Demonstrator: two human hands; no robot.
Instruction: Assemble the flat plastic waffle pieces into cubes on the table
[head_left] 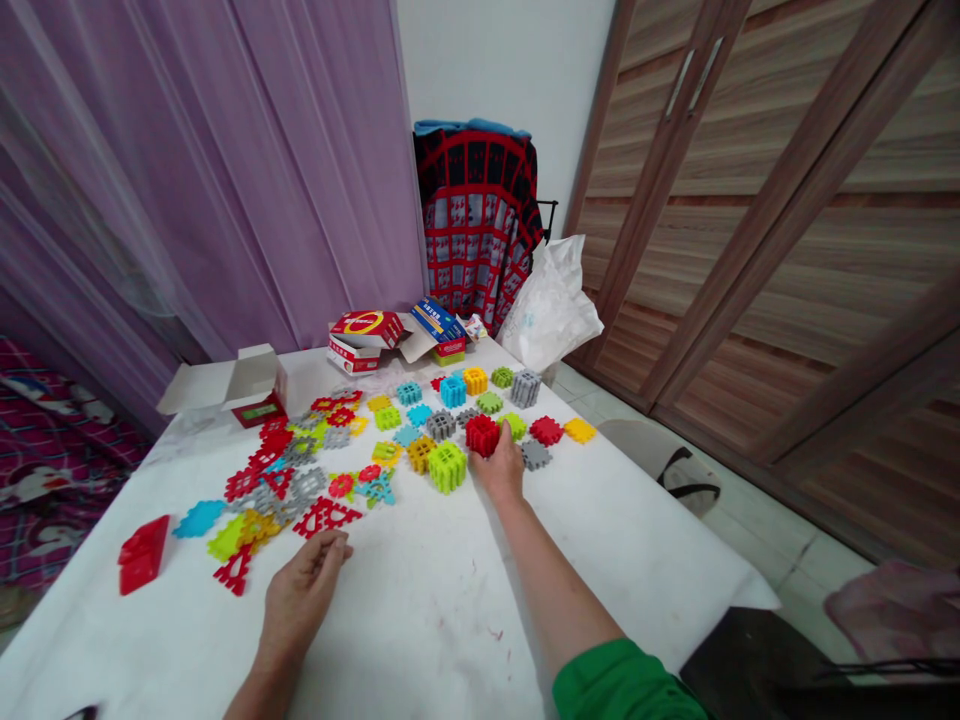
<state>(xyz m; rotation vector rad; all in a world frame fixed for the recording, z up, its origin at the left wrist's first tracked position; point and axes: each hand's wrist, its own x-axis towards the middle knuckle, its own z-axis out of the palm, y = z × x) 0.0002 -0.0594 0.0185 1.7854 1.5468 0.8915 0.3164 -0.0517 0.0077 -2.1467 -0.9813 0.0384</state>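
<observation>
My right hand [501, 467] is closed around a red notched building block [482, 436], thumb on its right side. It sits among other blocks. Just left of it stands a lime-green block [447, 467], with a mustard block [421, 455] beside that. A flat green piece [515, 425] and a grey piece [535, 455] lie close to the hand's right. My left hand [304, 580] rests low over the white table, fingers loosely curled and thumb a little apart, with nothing visible in it. The nearest piece to it is a red triangular tile [327, 515].
Loose plastic tiles [262, 490] spread across the table's left side. A red plastic piece [143, 555] lies at far left. Opened boxes [365, 335] and a white-flapped box [255, 390] stand at the back. A white bag [553, 305] is beyond the far right edge.
</observation>
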